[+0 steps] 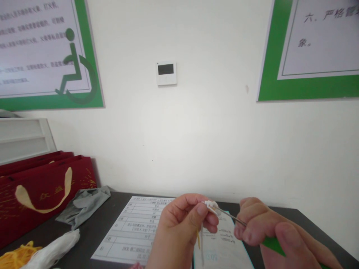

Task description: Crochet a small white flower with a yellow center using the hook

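Between the thumb and fingers of my left hand (186, 224) is a small white crocheted piece (211, 206). Yellow and white yarn ends (200, 243) hang down below it. My right hand (269, 228) is closed around a crochet hook (234, 218) with a green handle (273, 245). The hook's thin metal shaft points left, and its tip meets the white piece; whether it passes through a stitch is too small to tell. Both hands are above the dark table, over printed sheets.
A printed chart sheet (126, 231) and another paper (224, 254) lie on the dark table (288, 216). At left are white yarn (54, 249), yellow yarn (21, 256), a grey cloth (84, 205) and red gift bags (75, 175). The white wall (179, 149) rises behind.
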`<action>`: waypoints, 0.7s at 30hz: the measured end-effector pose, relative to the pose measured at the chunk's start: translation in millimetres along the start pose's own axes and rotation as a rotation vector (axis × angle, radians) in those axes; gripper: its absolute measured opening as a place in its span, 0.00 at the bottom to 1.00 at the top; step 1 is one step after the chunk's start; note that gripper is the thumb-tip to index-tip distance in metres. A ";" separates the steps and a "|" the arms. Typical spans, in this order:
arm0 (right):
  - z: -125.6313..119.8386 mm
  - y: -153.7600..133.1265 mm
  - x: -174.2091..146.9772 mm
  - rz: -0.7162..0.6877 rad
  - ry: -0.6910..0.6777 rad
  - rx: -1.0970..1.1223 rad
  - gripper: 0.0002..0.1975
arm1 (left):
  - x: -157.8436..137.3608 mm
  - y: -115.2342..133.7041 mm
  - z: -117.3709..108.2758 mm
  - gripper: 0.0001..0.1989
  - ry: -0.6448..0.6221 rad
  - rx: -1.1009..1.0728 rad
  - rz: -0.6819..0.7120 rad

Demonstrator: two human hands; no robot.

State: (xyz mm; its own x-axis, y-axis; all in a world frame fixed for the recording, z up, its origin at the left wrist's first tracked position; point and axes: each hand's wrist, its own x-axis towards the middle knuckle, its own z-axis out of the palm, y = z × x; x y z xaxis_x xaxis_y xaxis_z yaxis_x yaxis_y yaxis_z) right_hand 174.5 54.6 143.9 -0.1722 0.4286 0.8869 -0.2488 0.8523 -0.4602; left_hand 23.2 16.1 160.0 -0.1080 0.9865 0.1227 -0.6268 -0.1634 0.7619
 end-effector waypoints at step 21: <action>-2.0 2.4 -2.9 0.120 -0.010 0.066 0.19 | -0.3 -0.9 0.5 0.10 0.016 -0.005 -0.023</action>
State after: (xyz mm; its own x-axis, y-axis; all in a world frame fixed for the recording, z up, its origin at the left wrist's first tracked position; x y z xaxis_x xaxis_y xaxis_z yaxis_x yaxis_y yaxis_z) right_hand 176.4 56.0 140.3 -0.2140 0.5233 0.8249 -0.2878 0.7732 -0.5651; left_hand 24.2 15.9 159.5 -0.1059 0.9898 0.0955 -0.6328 -0.1411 0.7613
